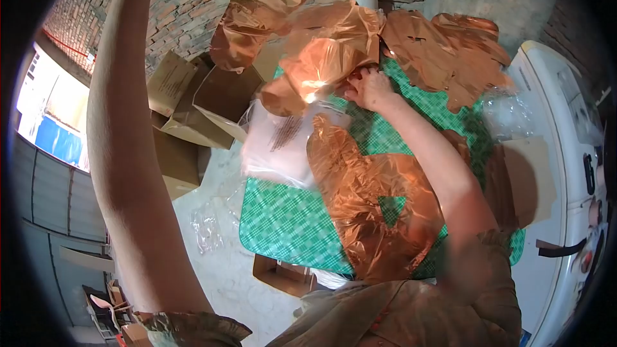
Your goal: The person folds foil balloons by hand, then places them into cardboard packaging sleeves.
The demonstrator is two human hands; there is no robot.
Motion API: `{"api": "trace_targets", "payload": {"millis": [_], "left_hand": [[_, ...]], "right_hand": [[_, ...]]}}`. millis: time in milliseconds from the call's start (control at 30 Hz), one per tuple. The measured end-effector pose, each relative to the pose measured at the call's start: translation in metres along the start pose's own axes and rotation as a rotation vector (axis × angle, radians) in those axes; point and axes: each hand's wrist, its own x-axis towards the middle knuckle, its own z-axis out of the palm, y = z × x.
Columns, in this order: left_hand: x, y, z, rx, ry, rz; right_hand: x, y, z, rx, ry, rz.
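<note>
A bare brick wall closes the top of the frame, with a pale concrete floor at lower left and a table under a green checked cloth in the middle.

At far left the left arm rises straight up; its hand runs out of the top edge, so what it grips, if anything, cannot be told. Just right of it, at upper left, open cardboard boxes stand on the floor, and their insides are too shadowed to read. Another small box sits under the table's near edge, its contents unclear.

At centre a blurred clear plastic bag with printed lettering lies over the cloth, apparently holding something pale. Copper-coloured foil sheets spread across the table and billow up at top centre.

The right hand is at upper centre, fingers curled and pinched into the crumpled foil there. Much foil lies loose and unbagged, so the sorting looks far from finished. At far right stands a white appliance.
</note>
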Motion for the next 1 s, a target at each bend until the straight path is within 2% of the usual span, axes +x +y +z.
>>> {"api": "trace_targets", "payload": {"millis": [67,167,200,300,367,400,500,533,600,733,800,833,900,1000], "left_hand": [[-0.009,0.006,0.005,0.054,-0.015,0.019],[-0.009,-0.015,-0.015,0.321,0.016,0.117],[-0.017,-0.015,-0.017,0.357,-0.012,0.146],[-0.06,0.002,-0.026,0.455,-0.056,0.182],[-0.085,0.014,-0.035,0.505,-0.024,0.137],[-0.098,0.012,-0.043,0.485,-0.009,0.206],[-0.123,0.031,-0.084,0.751,-0.066,0.27],[-0.133,0.036,-0.096,0.798,-0.079,0.277],[-0.154,0.044,-0.12,0.89,-0.102,0.295],[-0.194,0.063,-0.146,0.886,0.06,-0.008],[-0.208,0.063,-0.176,0.888,0.089,-0.077],[-0.215,0.064,-0.192,0.864,0.001,-0.022],[-0.228,0.063,-0.214,0.872,0.122,-0.108],[-0.251,0.06,-0.232,0.87,0.197,-0.196]], "right_hand": [[0.004,0.001,-0.008,0.033,-0.079,0.003],[0.004,0.0,-0.017,0.056,-0.151,0.022],[0.002,0.003,-0.008,0.042,-0.017,0.001],[0.012,0.021,-0.027,0.066,-0.216,-0.015],[0.014,0.024,-0.047,-0.027,-0.152,0.018],[0.021,0.027,-0.048,-0.098,-0.141,0.042],[0.023,0.03,-0.051,0.086,0.315,-0.021],[0.033,0.031,-0.043,0.092,0.376,-0.061],[0.05,0.025,-0.038,0.087,0.308,-0.009],[0.095,0.021,-0.027,0.146,0.2,0.06],[0.13,0.032,-0.025,0.238,-0.036,-0.022],[0.14,0.036,-0.025,0.281,-0.154,-0.064],[0.144,0.033,-0.034,0.291,-0.272,-0.028],[0.14,0.027,-0.052,0.408,-0.442,0.068]]}}
